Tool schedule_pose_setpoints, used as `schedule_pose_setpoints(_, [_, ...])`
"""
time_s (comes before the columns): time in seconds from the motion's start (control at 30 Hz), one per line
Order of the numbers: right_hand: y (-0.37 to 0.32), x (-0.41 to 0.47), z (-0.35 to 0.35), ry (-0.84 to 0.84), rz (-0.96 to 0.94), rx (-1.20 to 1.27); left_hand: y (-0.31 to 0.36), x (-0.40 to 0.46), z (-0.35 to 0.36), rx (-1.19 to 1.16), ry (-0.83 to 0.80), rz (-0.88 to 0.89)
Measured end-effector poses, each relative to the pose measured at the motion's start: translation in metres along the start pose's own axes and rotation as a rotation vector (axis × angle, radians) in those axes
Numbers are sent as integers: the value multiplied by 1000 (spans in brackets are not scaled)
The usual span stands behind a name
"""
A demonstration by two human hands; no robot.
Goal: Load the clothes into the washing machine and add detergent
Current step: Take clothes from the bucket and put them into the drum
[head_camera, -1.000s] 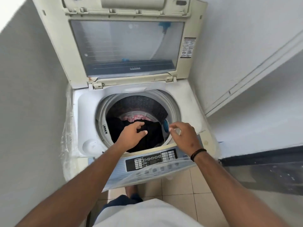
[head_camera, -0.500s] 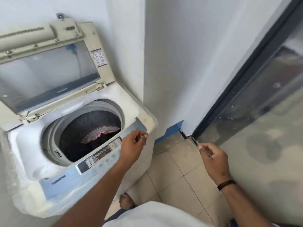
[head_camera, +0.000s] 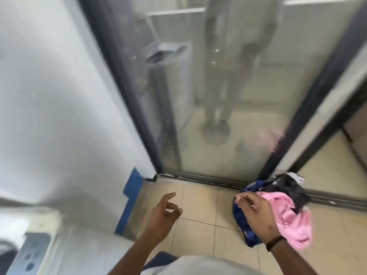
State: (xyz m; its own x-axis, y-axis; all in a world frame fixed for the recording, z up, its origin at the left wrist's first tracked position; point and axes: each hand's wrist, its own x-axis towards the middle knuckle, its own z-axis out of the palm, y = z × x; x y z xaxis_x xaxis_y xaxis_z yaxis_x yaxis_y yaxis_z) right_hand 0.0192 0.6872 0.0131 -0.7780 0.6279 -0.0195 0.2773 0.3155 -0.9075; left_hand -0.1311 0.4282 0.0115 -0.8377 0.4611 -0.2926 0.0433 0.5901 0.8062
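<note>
While the left hand [head_camera: 161, 216] hangs loosely open holding nothing, the right hand [head_camera: 256, 212] hovers relaxed over the clothes pile [head_camera: 286, 213].

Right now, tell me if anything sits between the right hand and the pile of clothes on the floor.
Nothing visible does. The right hand hangs just above the pile of clothes on the floor tiles, fingers loosely curled, with nothing between them. The left hand is off to the side, holding nothing.
</note>
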Motion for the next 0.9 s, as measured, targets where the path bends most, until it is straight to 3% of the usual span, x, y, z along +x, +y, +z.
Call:
schedule_pose_setpoints(0.2, [53,-32,-76,326,246,103,74,50,73,157,-211,163])
schedule_pose_setpoints(0.43, [103,-53,-138,605,460,165,119,96,178,239,-469,222])
schedule_pose_setpoints(0.7, [125,-11,-188,520,608,22,177,144,301,155,-678,177])
schedule_pose_setpoints(0.9, [148,42,-206,513,588,102,183,168,375,403,-932,113])
